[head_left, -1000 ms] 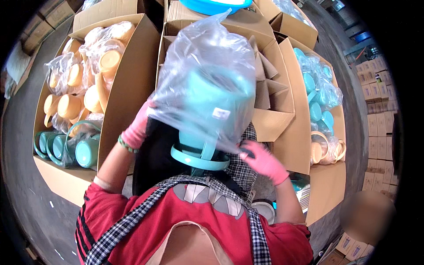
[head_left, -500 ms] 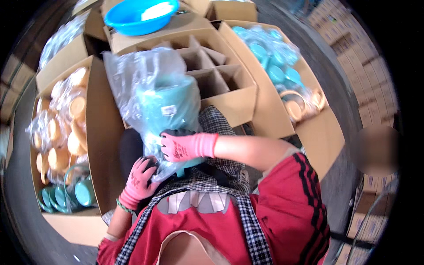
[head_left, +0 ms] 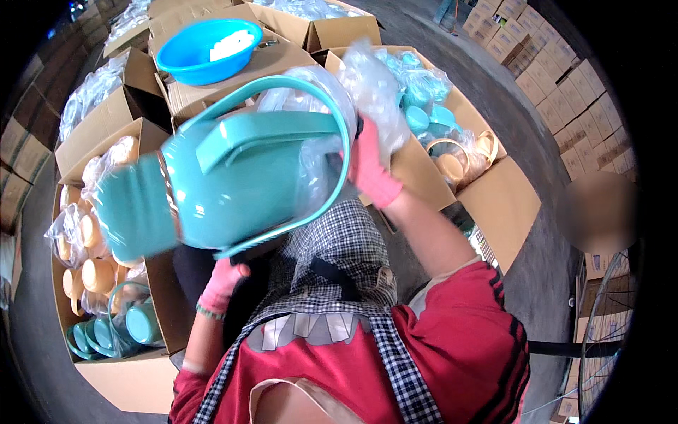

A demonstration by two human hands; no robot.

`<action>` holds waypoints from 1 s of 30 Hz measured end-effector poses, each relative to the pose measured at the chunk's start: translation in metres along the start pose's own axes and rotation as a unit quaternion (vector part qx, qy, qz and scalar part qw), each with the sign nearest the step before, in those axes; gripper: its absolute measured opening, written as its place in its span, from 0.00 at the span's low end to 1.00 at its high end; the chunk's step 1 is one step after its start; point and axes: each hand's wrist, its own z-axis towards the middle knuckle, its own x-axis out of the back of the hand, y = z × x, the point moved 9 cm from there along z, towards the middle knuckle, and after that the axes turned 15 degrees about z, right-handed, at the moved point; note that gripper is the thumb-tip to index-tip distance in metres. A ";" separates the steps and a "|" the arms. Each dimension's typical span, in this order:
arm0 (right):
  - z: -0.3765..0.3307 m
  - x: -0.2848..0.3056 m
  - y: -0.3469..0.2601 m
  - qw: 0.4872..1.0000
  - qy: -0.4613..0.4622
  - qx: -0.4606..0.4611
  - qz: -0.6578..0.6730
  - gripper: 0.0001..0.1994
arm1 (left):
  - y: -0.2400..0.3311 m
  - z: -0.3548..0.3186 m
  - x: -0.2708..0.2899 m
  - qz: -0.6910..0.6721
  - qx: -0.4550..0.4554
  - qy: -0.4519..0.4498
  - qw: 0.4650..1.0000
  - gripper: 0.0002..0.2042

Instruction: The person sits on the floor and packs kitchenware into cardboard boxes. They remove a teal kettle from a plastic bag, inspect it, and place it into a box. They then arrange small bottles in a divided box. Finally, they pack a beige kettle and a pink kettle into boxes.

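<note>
A glossy teal thermos jug (head_left: 240, 180) lies on its side in the air above my lap, its lid end toward the left. Its large carrying hoop (head_left: 337, 191) loops round the base end, and a fixed side handle faces up. Under the jug, my left hand (head_left: 226, 279) holds it with the thumb showing and the other fingers hidden. At the base end, my right hand (head_left: 373, 166) grips a clear plastic bag (head_left: 371, 88), which bunches up beyond the hand and still covers part of the base. The jug is partly blurred.
Left, an open carton (head_left: 159, 283) holds bagged peach and teal parts. Another carton (head_left: 519, 205) at the right holds similar parts. A blue basin (head_left: 205, 71) with white items sits on cardboard at the back. Stacked boxes (head_left: 558, 85) stand at the far right.
The jug has gone from upright inside the bag to lying sideways, raised and largely uncovered. My right hand has moved up and right with the bag; my left hand is now under the jug.
</note>
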 end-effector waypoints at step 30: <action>-0.158 0.060 0.094 0.842 -0.107 -0.480 0.223 0.19 | 0.088 0.064 -0.007 -0.013 -0.113 0.018 0.993 0.47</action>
